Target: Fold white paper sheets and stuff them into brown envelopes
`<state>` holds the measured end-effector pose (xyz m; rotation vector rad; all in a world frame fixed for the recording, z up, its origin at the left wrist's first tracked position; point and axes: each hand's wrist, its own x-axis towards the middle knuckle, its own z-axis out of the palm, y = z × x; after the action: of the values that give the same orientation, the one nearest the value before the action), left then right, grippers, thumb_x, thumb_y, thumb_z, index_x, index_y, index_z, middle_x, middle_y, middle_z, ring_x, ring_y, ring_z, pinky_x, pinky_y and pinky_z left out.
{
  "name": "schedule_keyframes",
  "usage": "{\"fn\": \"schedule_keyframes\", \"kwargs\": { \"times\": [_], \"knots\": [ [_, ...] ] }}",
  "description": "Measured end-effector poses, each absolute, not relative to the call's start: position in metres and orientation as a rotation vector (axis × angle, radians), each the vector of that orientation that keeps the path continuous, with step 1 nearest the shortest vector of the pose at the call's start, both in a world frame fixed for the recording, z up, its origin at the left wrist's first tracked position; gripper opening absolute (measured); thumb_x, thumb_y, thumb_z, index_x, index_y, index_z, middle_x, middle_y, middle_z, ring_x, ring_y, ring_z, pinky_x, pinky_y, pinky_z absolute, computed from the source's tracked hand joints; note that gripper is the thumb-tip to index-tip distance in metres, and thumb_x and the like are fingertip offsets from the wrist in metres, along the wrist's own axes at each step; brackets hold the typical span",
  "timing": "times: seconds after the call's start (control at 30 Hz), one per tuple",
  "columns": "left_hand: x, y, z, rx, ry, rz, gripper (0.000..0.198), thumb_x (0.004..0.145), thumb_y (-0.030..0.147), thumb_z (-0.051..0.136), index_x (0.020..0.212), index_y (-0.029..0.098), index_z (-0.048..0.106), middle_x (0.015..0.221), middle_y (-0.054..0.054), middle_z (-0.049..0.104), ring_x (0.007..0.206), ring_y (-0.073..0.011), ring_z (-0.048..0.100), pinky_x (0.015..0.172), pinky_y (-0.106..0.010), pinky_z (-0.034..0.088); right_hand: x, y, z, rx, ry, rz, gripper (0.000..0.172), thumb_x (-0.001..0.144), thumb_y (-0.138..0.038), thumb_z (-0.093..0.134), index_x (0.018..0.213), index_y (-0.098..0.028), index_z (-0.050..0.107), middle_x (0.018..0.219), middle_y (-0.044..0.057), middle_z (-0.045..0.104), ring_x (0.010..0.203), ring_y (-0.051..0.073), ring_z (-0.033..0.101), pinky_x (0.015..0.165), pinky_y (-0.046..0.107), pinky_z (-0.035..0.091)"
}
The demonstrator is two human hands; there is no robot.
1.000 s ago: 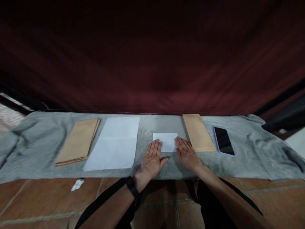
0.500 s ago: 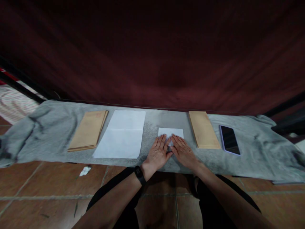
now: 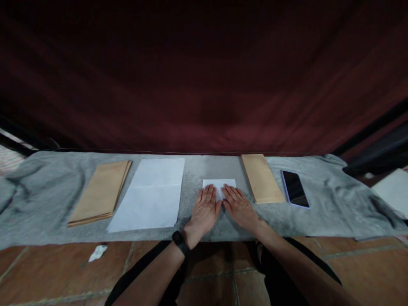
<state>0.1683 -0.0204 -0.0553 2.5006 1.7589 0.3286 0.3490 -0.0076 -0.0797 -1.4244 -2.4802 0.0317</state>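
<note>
A small white piece of folded paper (image 3: 219, 182) lies on the grey cloth in front of me. My left hand (image 3: 205, 210) rests flat on its left part, fingers stretched out. On its right part my right hand (image 3: 239, 207) lies flat too, fingers extended. A narrow strip of the paper shows between the two hands, and its near portion is hidden beneath them. To the left is a larger stack of white paper sheets (image 3: 151, 197) with a crease across it. A brown envelope (image 3: 263, 178) lies to the right of my right hand.
A pile of brown envelopes (image 3: 98, 193) sits at the left on the grey cloth (image 3: 331, 195). A phone (image 3: 295, 189) in a lilac case lies at the right. Behind hangs a dark red curtain (image 3: 204, 93). A white scrap (image 3: 97, 253) is on the tiled floor.
My hands have slid slightly apart on the folded paper, so more of it shows between them. The whole view has shifted a little with my head.
</note>
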Motion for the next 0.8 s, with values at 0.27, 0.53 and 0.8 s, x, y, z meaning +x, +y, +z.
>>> {"fn": "schedule_keyframes", "kwargs": {
  "times": [0.27,0.53,0.8],
  "knots": [
    [0.177,0.0,-0.066,2.472,1.813,0.339,0.054,0.102,0.029,0.028,0.15,0.007,0.041,0.159,-0.016,0.039,0.151,-0.0268,0.03,0.124,-0.048,0.024,0.343,0.003,-0.076,-1.447,-2.467,0.063,0.049,0.106,-0.028,0.032,0.15,-0.013,0.044,0.158,0.01,0.041,0.146,0.025,0.038,0.121,0.045,0.029],
    [0.178,0.011,-0.074,2.426,1.924,0.308,0.056,0.102,0.03,0.031,0.153,0.008,0.037,0.162,-0.016,0.033,0.152,-0.0279,0.026,0.124,-0.048,0.022,0.344,0.014,-0.084,-1.473,-2.425,0.029,0.049,0.105,-0.031,0.039,0.151,-0.016,0.043,0.157,0.01,0.042,0.146,0.026,0.038,0.12,0.048,0.032],
    [0.161,0.013,-0.075,2.363,2.069,0.272,0.058,0.102,0.032,0.03,0.153,0.005,0.036,0.162,-0.017,0.032,0.151,-0.0275,0.027,0.125,-0.044,0.02,0.353,0.017,-0.084,-1.569,-2.382,0.046,0.053,0.105,-0.032,0.037,0.154,-0.014,0.039,0.159,0.011,0.039,0.146,0.026,0.037,0.121,0.046,0.029]
  ]
}}
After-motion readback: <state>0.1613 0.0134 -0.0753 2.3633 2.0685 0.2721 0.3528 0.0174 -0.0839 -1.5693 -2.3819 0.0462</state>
